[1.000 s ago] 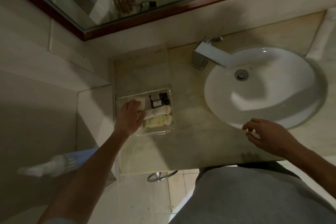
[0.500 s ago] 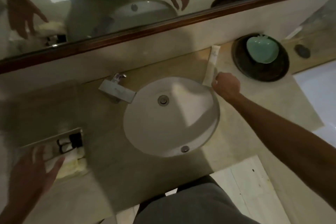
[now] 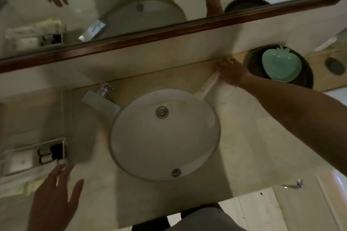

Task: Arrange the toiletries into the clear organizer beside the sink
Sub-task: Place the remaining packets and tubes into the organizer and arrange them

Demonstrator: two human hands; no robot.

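A long white tube lies flat on the counter in the upper right of the frame, slanting from the sink's far right rim up toward the wall; its upper end is covered by a hand. The clear organizer sits at the left edge of the frame, holding small dark-capped bottles in its right part, pale tubes below them, blurred.

Pale beige marble-veined stone tabletop, glossy white round ceramic sink with a silver metal drain. Mint green apple-shaped plastic dish on a dark brown round tray. Reddish-brown wooden mirror frame, and a cream-white squeeze tube.
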